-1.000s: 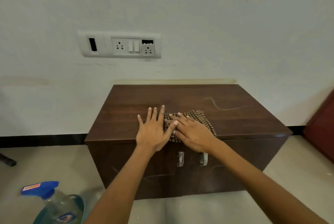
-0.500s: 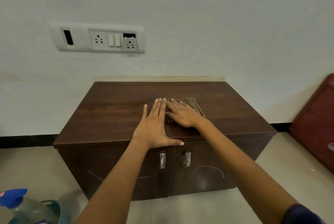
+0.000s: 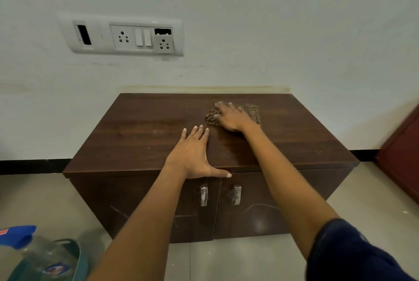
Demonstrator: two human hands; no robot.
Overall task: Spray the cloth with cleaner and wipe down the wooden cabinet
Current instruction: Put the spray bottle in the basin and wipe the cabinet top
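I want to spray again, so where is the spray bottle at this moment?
In the head view the spray bottle is at the bottom left corner, on the floor in a teal tub, left of the wooden cabinet and below the left hand.

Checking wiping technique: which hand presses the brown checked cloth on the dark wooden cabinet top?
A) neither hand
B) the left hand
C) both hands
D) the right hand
D: the right hand lies flat on the brown checked cloth near the back of the dark wooden cabinet top, while the left hand rests on bare wood.

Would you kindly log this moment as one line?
phase: wiping | right hand: flat on brown checked cloth, far cabinet top | left hand: braced flat at dark wooden cabinet front edge | blue-capped spray bottle: floor
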